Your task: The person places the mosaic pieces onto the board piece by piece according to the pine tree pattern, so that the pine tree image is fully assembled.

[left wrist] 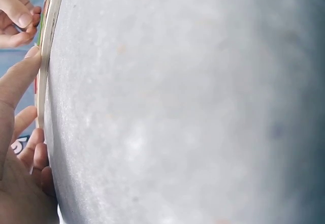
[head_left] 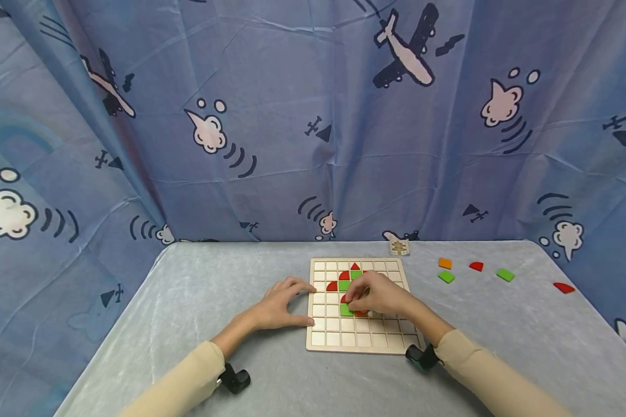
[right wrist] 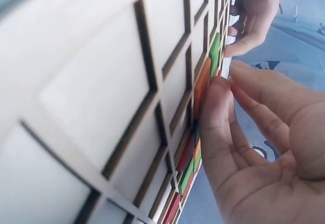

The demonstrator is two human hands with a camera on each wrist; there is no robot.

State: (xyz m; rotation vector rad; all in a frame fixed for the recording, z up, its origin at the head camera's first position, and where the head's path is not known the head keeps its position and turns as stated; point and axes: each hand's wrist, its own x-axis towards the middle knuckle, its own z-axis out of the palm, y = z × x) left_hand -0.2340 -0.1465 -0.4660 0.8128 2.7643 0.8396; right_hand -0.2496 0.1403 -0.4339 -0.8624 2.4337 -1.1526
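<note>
On the wooden grid board (head_left: pixel 365 343), red, green and orange pieces sit in several cells. My right hand (head_left: pixel 381 293) is over the middle of the board, thumb and index finger pinching at a red quarter-round piece (head_left: pixel 344 299) just above a green square (head_left: pixel 346 310). In the right wrist view, the fingertips of this hand (right wrist: pixel 269 132) nearly meet beside a red sliver and an orange piece (right wrist: pixel 202 89); they partly hide the red one. My left hand (head_left: pixel 279 304) touches the board's left edge with spread fingers; the left wrist view shows this hand (left wrist: pixel 20 132) along the edge (left wrist: pixel 43 82).
Loose pieces lie on the grey cloth right of the board: an orange square (head_left: pixel 445 263), green squares (head_left: pixel 446 277) (head_left: pixel 505 274) and red rounded pieces (head_left: pixel 476 266) (head_left: pixel 564 287). A small patterned card (head_left: pixel 399 247) is behind the board. A blue curtain (head_left: pixel 292 116) hangs behind.
</note>
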